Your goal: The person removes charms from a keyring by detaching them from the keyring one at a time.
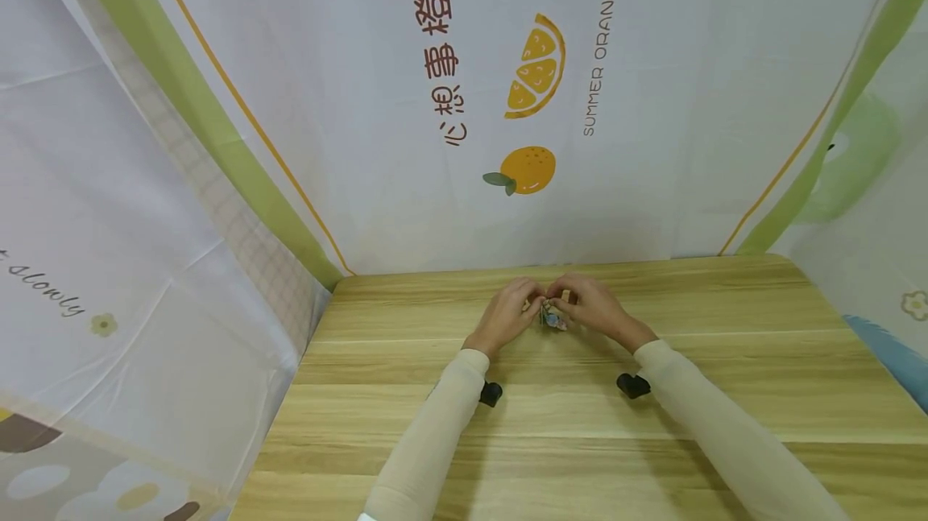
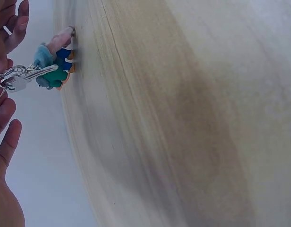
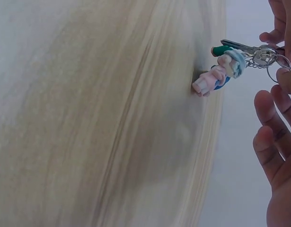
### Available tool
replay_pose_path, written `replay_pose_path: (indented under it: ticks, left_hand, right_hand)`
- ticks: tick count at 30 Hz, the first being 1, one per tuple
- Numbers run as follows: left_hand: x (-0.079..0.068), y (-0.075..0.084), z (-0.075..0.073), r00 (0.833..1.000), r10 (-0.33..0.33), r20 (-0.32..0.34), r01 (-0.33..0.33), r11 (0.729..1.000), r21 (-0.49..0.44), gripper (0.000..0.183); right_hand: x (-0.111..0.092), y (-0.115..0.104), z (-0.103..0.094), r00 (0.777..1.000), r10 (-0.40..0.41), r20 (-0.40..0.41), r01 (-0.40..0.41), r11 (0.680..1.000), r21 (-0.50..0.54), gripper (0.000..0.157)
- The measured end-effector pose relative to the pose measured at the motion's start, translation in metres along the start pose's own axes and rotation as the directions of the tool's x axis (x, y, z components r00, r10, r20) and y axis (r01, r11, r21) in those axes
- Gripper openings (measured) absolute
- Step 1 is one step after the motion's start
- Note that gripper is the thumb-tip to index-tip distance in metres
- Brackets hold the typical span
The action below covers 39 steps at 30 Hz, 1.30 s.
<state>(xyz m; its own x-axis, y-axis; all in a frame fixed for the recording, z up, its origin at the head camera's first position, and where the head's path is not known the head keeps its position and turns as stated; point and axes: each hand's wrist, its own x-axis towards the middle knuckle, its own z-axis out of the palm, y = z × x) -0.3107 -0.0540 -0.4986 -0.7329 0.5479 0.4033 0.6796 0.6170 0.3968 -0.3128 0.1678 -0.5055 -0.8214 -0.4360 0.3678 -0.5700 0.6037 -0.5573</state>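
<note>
Near the back of the table, my left hand [image 1: 510, 316] and right hand [image 1: 596, 308] meet over a small keychain. A thin metal split ring [image 3: 269, 75] is pinched between the fingertips of both hands. From it hang a silver key [image 2: 41, 72] and a short chain with small figurine charms. One charm [image 3: 212, 80] is pink with a pale blue top; behind it show green charm [image 2: 55, 75] and blue parts. The pink charm's lower end is right at the tabletop. Fingertips partly hide the ring.
The wood-grain table [image 1: 551, 456] runs back to a white printed cloth [image 1: 377, 183] hanging just behind the hands. More cloth hangs at the left and right sides. A black wrist device [image 1: 490, 394] sits under each sleeve.
</note>
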Motion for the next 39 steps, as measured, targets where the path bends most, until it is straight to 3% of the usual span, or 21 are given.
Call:
replay_pose_path:
  ticks: [25,39]
  left_hand:
    - [-0.0005,0.0015,-0.0036,1.000,0.012,0.001,-0.012,1.000,-0.012,0.012]
    - [-0.0004,-0.0008,-0.0046,1.000,0.018,0.002,-0.018,1.000,-0.024,0.010]
  right_hand:
    - [0.0007,-0.0045,0.0019,0.999,-0.021,-0.040,0.021,1.000,-0.009,0.010]
    - [-0.0003,-0.0031,0.0034,0.997,0.063,-0.049,-0.061,0.997,0.039,0.010]
